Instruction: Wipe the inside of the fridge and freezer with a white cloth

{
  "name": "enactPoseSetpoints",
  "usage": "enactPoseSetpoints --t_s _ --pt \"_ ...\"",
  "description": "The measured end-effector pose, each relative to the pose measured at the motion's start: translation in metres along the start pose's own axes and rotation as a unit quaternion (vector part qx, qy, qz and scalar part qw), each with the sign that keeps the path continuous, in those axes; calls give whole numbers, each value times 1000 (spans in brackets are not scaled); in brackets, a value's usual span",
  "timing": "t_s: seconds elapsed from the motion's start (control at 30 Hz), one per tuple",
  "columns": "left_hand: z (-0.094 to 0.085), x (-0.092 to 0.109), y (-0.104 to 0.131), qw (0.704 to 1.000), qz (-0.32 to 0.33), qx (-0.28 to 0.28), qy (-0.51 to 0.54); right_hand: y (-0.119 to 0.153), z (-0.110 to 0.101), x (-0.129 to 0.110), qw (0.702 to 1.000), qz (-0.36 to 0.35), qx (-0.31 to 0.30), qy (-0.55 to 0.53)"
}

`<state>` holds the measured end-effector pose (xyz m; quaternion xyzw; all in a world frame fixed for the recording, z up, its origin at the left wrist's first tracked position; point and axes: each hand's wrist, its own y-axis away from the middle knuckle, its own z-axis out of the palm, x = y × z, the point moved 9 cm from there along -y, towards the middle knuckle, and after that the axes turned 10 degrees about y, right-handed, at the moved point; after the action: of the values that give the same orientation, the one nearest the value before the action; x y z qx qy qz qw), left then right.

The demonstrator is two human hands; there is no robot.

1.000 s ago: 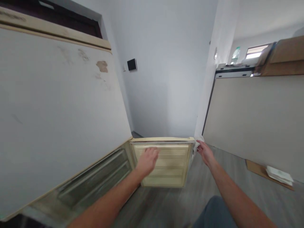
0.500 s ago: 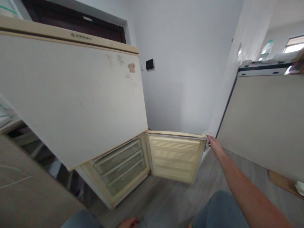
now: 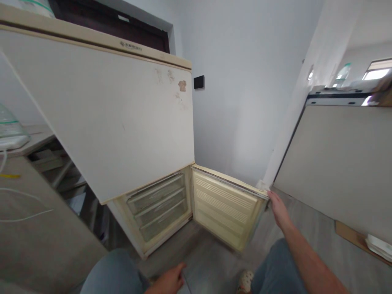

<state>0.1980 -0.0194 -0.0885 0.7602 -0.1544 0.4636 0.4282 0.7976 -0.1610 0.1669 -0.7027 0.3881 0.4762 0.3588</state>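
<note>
A white refrigerator point(image 3: 131, 110) with a beige top edge stands at left, its upper door closed. Its lower freezer door point(image 3: 223, 208) is swung open to the right, showing a ribbed cream inner panel. My right hand point(image 3: 279, 210) grips that door's outer top corner. Behind the corner is a whitish, cloth-like thing point(image 3: 262, 185), mostly hidden. Inside the freezer compartment are several clear-fronted drawers point(image 3: 163, 210), all pushed in. Low in the middle, my left hand point(image 3: 168, 281) hangs over the floor between my knees, its index finger stretched out, with nothing visible in it.
A cabinet point(image 3: 45, 228) with cluttered shelves stands at left, a plastic bottle point(image 3: 10, 122) on top. Behind the freezer door is a pale wall point(image 3: 229, 102). A large white panel point(image 3: 337, 163) stands at right, with cardboard point(image 3: 352, 237) on the grey floor point(image 3: 205, 253) beside it.
The freezer door has swung toward me with my right hand on it. My left hand has risen further into view. The camera view has shifted left.
</note>
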Motion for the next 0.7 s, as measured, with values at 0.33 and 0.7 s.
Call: enactPoseSetpoints --t_s 0.33,0.7 --pt "20 -6 14 998 -30 -38 -32 146 34 -33 986 -133 -60 77" --pt "14 -8 30 999 -28 -1 42 277 101 -81 948 -299 -78 81"
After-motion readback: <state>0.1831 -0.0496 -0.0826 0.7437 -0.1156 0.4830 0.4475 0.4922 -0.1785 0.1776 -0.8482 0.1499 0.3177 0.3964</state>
